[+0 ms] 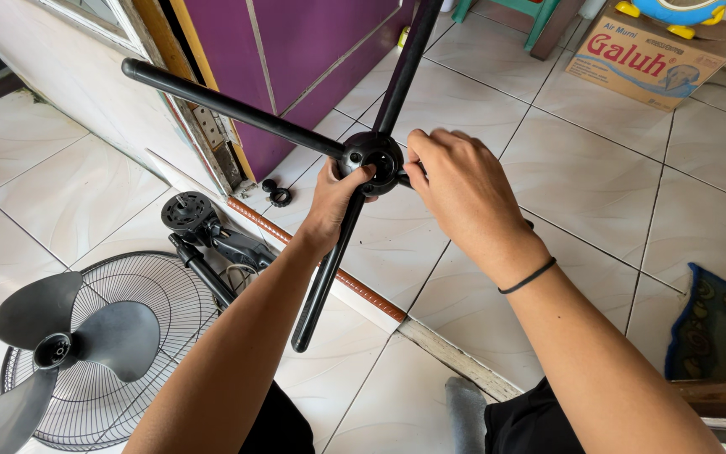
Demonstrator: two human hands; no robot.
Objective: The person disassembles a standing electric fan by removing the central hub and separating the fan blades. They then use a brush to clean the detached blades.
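Observation:
I hold up a black cross-shaped fan stand base (237, 111) with long tubular legs, above the tiled floor. My left hand (335, 202) grips its round central hub (371, 157) from below, thumb pressed on the hub. My right hand (455, 189) is closed around the hub's right side, covering one leg. A black band circles my right wrist.
On the floor at lower left lie a wire fan grille (149, 290) with a dark three-blade propeller (52, 353) on it, a fan motor and neck (203, 231), and two small black nuts (277, 193). A purple door (313, 50), a cardboard box (644, 55) and a mat (720, 324) are nearby.

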